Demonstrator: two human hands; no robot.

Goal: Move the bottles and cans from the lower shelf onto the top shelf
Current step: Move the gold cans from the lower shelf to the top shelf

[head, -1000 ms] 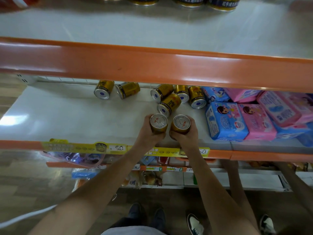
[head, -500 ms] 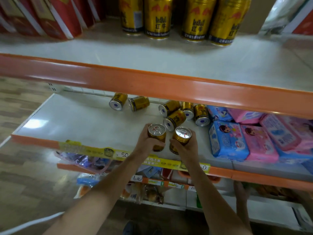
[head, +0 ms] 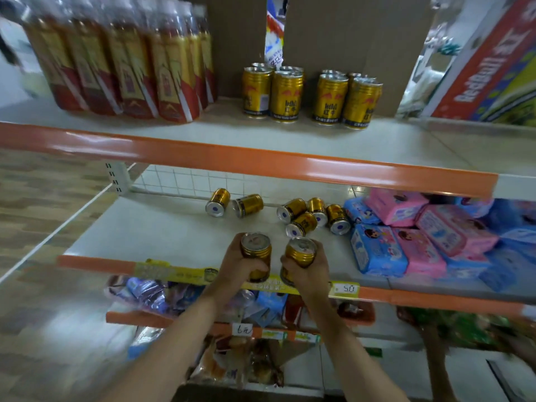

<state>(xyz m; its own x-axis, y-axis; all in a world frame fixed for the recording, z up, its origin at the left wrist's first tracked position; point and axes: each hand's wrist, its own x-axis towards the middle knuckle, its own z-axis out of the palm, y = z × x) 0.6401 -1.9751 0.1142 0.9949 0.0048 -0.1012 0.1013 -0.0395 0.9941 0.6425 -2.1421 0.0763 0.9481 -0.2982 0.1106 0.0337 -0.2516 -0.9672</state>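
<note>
Left hand (head: 240, 266) grips the left can (head: 256, 249), right hand (head: 309, 275) the right can (head: 300, 252), round their sides above the lower shelf (head: 174, 236) near edge; stiff, slick metal, probably full and heavy

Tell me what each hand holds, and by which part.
The left hand grips one gold can round its lower body; the right hand grips a second gold can likewise, tops uncovered.

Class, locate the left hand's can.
Head view, centre: the can is upright in the left hand, over the front of the lower shelf, beside the right hand.
</note>
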